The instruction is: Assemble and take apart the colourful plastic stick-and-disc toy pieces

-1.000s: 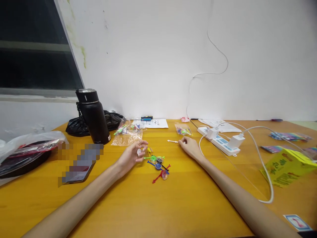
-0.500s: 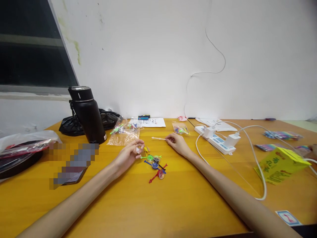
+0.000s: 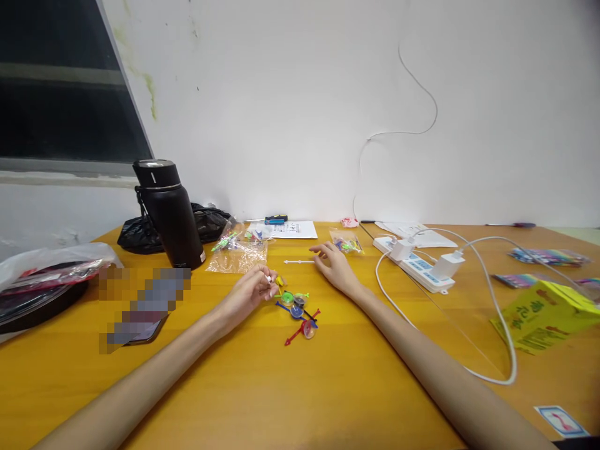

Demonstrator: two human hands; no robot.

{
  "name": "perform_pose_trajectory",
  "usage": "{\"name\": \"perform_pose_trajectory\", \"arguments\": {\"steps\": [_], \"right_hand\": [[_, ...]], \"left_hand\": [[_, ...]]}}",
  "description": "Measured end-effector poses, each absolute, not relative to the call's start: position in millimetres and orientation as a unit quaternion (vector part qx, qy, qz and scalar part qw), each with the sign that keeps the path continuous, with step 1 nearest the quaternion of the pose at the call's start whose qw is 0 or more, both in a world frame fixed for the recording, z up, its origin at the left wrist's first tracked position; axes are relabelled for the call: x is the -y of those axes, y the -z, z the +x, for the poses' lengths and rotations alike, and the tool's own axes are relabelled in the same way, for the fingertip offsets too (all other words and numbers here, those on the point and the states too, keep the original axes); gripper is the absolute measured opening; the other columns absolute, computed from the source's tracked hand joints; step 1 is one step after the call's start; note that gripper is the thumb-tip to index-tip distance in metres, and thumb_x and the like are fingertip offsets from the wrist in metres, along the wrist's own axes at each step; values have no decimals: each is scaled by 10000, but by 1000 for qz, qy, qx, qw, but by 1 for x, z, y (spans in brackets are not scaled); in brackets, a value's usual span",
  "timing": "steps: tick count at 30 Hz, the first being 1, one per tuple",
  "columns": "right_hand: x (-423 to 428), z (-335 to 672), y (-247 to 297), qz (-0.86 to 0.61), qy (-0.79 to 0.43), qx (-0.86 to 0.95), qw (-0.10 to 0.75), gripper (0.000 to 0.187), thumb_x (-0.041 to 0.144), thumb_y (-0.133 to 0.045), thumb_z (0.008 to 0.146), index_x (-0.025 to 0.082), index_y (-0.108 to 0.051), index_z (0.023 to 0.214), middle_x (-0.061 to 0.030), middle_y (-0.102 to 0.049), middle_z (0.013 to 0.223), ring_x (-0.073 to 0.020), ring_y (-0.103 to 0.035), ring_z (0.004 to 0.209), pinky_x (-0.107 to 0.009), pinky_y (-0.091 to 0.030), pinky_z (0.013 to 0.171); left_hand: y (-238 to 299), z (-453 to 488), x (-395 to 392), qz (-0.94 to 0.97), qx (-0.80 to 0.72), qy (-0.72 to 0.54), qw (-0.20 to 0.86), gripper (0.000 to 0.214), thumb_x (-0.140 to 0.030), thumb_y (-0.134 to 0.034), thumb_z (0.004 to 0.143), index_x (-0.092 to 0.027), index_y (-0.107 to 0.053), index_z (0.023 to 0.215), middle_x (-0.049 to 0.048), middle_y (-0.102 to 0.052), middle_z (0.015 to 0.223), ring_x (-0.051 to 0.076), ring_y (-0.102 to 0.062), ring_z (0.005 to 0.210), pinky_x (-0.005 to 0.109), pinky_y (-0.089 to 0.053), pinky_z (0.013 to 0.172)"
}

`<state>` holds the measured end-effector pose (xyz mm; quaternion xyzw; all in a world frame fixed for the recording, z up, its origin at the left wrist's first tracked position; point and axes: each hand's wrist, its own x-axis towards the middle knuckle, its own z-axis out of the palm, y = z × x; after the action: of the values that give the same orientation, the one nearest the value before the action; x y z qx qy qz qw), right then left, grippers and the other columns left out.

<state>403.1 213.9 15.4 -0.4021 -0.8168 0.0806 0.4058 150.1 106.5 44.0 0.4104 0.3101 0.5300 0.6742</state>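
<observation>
My left hand (image 3: 253,290) is closed in a pinch on a small white piece (image 3: 269,279), mostly covered by the fingers. Just beyond those fingertips shows a yellow plastic piece (image 3: 280,282). My right hand (image 3: 334,267) has its fingers apart over the table, at the right end of a white plastic arrow (image 3: 299,262) lying flat. Between my forearms several arrow-shaped pieces with round discs lie overlapping: a green one (image 3: 287,298), a blue one (image 3: 297,311), a black one (image 3: 309,316) and a red one (image 3: 308,329).
Behind my left hand are a clear plastic bag (image 3: 239,256) and a black bottle (image 3: 171,215). A phone (image 3: 149,331) lies left. Rightward stand a white power strip (image 3: 424,270) with looping cables and a yellow box (image 3: 546,315). Another small bag of pieces (image 3: 345,242) lies behind my right hand.
My right hand has let go of the white arrow, which now lies on the table, and its fingers have spread. My left fingers have closed more tightly on the white piece. The view has shifted slightly.
</observation>
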Motion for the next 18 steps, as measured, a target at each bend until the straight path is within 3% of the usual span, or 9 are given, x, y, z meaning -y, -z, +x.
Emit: {"name": "perform_pose_trajectory", "arguments": {"steps": [4,8,14,18], "right_hand": [[-180,388,-35,-343,-71,836,422,227,226,-498,998,232,-650,1167,-75,-642,1076,-217,-618,1002,-372,-485,954],[-150,366,-48,-268,-74,877,392,292,259,-527,1001,264,-617,1279,-80,-651,1126,-237,-594,1069,-395,-485,967],[-137,350,-47,-202,-54,911,355,352,351,-658,943,286,-646,1289,-83,-651,1242,-249,-565,1101,-434,-471,994],[-133,349,-50,-189,-106,908,358,249,335,-651,957,296,-680,1202,-44,-719,1172,-234,-617,1093,-460,-442,1041]], "left_hand": [[-38,147,-110,431,-306,-522,669,89,-141,-647,822,-172,-586,879,57,-666,1063,148,-680,870,285,-504,847],[-36,147,-109,460,-265,-497,687,234,-149,-642,851,-181,-651,1083,123,-644,1323,245,-626,1226,370,-444,1069],[-40,151,-101,465,-251,-476,703,407,-125,-640,835,-243,-655,1224,76,-631,1364,225,-599,1237,352,-454,1050],[-40,154,-97,496,-245,-461,694,405,-140,-635,857,-263,-657,1243,72,-591,1404,222,-567,1258,330,-459,1023]]}}
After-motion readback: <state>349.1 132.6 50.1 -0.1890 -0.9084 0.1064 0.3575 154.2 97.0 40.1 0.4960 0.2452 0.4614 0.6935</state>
